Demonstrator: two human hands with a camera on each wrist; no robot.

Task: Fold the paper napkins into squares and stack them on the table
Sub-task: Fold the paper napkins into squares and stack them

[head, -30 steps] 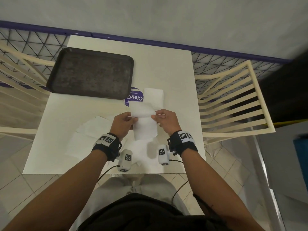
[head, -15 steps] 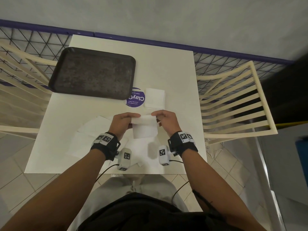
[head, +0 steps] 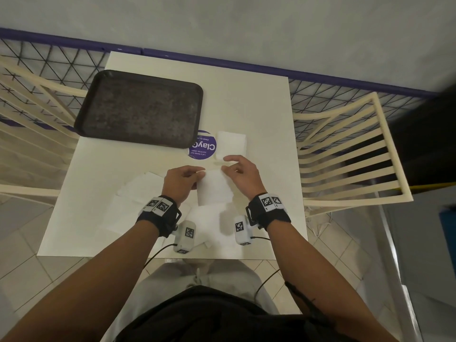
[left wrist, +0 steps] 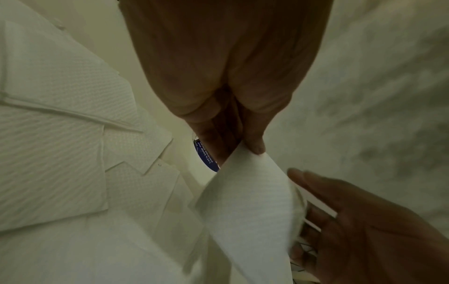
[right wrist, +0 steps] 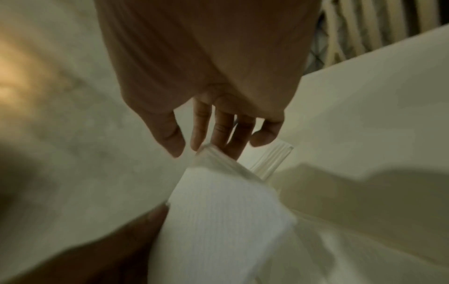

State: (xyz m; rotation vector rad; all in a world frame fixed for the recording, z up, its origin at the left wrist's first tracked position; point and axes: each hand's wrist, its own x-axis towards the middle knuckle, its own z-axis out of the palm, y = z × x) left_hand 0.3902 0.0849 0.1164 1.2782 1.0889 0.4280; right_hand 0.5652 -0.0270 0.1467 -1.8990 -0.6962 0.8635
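Purple round sticker (head: 202,145) on the white square table (head: 259,107), reading "Clay" and "Let's keep our pantries clean", lies just beyond the fingertips. The left hand (head: 183,180) pinches a corner of the white folded paper napkin (head: 214,187) between thumb and fingers. The right hand (head: 240,171) hovers at its other edge, fingers loosely spread. The white stack of folded napkins (head: 231,144) sits just past the right fingertips.

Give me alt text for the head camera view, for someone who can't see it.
Seen from above, a person's left hand pinches a folded white napkin over a white table, the right hand open beside it. Beyond lie a small folded stack, a purple sticker and a dark tray.
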